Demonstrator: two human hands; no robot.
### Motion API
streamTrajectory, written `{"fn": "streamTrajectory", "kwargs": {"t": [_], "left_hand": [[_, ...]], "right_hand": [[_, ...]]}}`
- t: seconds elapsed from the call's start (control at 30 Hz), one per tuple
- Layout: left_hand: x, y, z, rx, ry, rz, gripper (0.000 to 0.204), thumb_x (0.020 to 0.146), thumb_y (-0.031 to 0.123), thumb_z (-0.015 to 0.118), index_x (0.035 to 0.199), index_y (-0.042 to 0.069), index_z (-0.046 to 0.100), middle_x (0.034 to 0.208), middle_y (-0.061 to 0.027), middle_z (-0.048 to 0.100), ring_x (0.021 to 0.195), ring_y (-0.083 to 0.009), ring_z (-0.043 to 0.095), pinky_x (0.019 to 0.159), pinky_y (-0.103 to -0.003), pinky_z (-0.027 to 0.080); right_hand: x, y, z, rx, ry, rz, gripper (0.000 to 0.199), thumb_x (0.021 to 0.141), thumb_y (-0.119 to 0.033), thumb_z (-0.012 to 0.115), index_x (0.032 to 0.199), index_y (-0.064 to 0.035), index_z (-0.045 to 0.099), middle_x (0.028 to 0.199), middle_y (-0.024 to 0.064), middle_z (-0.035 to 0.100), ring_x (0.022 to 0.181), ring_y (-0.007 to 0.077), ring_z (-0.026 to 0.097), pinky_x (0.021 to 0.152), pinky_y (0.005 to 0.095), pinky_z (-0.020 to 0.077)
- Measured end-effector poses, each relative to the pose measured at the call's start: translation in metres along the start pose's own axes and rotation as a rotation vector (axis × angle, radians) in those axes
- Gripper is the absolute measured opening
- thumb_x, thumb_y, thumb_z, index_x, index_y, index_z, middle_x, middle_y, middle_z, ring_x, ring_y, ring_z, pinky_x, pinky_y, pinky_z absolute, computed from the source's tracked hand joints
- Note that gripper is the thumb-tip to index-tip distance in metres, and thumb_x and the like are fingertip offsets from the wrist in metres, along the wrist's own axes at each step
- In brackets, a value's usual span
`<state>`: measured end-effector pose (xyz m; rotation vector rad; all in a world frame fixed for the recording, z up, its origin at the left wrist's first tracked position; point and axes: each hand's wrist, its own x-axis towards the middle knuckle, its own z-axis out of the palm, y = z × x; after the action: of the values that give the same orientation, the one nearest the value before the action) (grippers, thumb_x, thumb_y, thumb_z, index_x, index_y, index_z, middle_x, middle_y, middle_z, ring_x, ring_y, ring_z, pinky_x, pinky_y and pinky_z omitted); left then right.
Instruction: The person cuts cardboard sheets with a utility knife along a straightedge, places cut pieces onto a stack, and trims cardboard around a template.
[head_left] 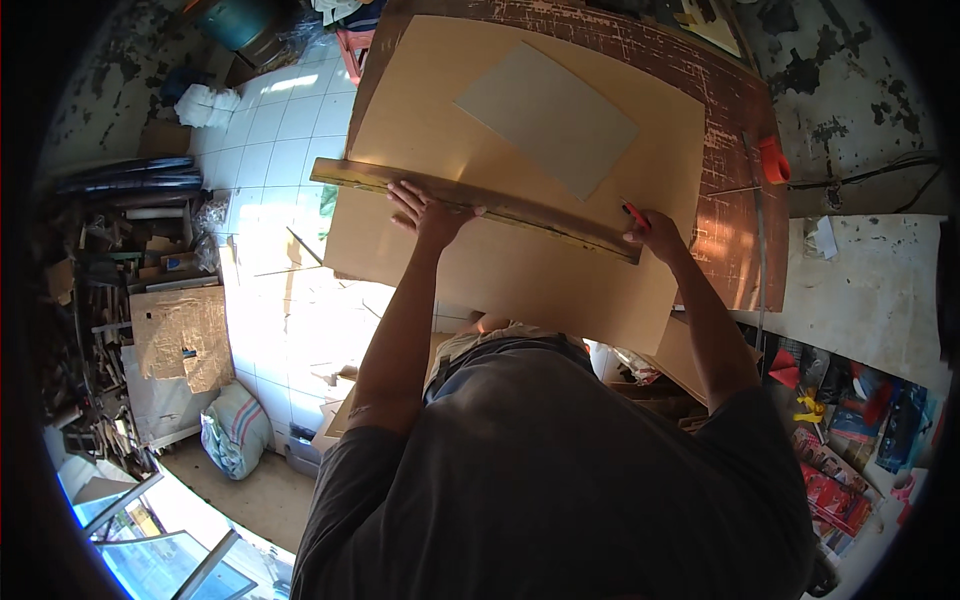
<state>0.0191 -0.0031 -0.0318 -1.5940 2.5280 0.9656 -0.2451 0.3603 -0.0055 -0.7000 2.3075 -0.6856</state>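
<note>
A large tan board (560,270) lies on a worn brown table (735,120). Across the board runs a long yellowish wooden straightedge (520,212). My left hand (428,213) presses flat on the straightedge near its middle, fingers spread. My right hand (655,233) sits at the straightedge's right end and grips a red pencil (634,213) with its tip against the board. A smaller grey-green sheet (548,118) rests on the far part of the board.
A red-orange handled tool (772,160) lies at the table's right edge. White tiled floor (280,140) spreads to the left, with scrap wood and cardboard (180,335) piled beyond. A bench with packaged goods (840,440) stands at right.
</note>
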Motion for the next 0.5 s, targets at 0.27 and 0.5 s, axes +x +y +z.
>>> {"fn": "streamTrajectory", "kwargs": {"t": [0.27, 0.5], "left_hand": [[-0.005, 0.000, -0.003, -0.055, -0.015, 0.025, 0.165, 0.055, 0.064, 0.089, 0.148, -0.006, -0.027, 0.157, -0.0274, -0.030, 0.147, -0.0402, -0.029, 0.114, -0.068, -0.007], [-0.003, 0.000, -0.004, -0.043, -0.005, 0.027, 0.165, 0.054, 0.065, 0.089, 0.149, -0.006, -0.025, 0.158, -0.0275, -0.029, 0.148, -0.0398, -0.028, 0.114, -0.068, -0.007]], "right_hand": [[0.002, 0.003, 0.003, 0.051, 0.012, -0.018, 0.034, 0.070, -0.025, 0.087, 0.082, -0.0067, 0.062, 0.074, 0.0027, 0.061, 0.071, 0.0159, 0.059, 0.070, 0.0327, 0.0481], [0.007, 0.011, 0.006, -0.001, 0.026, -0.007, 0.034, 0.071, -0.026, 0.087, 0.084, -0.0062, 0.063, 0.077, 0.0053, 0.065, 0.074, 0.0179, 0.062, 0.074, 0.0346, 0.0501]]}}
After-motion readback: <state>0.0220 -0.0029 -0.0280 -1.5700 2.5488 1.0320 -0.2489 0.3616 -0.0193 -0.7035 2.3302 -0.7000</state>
